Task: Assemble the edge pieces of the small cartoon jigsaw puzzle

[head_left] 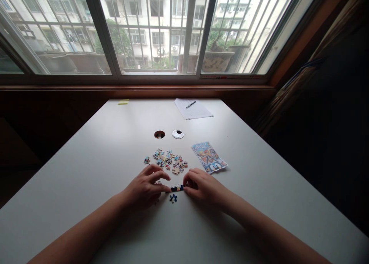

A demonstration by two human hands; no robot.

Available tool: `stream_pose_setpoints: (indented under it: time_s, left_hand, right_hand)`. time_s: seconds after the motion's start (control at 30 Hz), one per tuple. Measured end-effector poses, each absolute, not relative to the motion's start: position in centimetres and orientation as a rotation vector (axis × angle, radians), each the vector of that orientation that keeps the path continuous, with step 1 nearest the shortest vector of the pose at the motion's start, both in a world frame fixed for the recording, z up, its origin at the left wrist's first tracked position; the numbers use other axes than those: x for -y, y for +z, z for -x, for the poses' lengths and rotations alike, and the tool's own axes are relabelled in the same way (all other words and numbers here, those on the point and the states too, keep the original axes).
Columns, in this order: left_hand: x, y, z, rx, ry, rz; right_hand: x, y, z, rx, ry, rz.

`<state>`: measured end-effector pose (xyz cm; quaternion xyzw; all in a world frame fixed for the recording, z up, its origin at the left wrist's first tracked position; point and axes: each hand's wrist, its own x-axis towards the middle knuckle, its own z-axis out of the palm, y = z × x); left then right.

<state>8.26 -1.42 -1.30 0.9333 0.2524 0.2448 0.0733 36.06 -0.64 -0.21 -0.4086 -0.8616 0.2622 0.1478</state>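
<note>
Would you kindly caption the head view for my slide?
Both hands, left and right, press joined puzzle pieces on a white table, loose pieces beyond.

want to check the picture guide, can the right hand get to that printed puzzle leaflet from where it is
Probably yes. The right hand rests on the table, pinching the joined pieces with the left hand. The leaflet lies flat just beyond it, with only bare tabletop between, though it would have to release the pieces first.

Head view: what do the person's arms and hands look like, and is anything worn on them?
Both forearms are bare to the frame edge, with no sleeves visible. The left hand and right hand show no gloves, watch, rings or bracelets.
</note>
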Motion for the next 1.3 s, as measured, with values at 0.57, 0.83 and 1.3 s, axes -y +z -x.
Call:
stream_pose_setpoints:
  time_s: [0.57,0.83,1.3]
  left_hand:
    - [-0.3,-1.2,-7.1,-1.443,1.323,-1.991]
    - [-0.8,-1.7,-6.8,-1.5,1.369,-1.971]
    - [-1.0,-2.0,-6.6,-1.513,1.319,-1.938]
  right_hand:
    - [0.8,-0.1,-36.3,2.526,0.703,1.032]
    - [1.7,-1.5,-35.1,2.485,0.472,0.745]
    - [1.8,-1.5,-34.8,2.625,0.418,0.633]
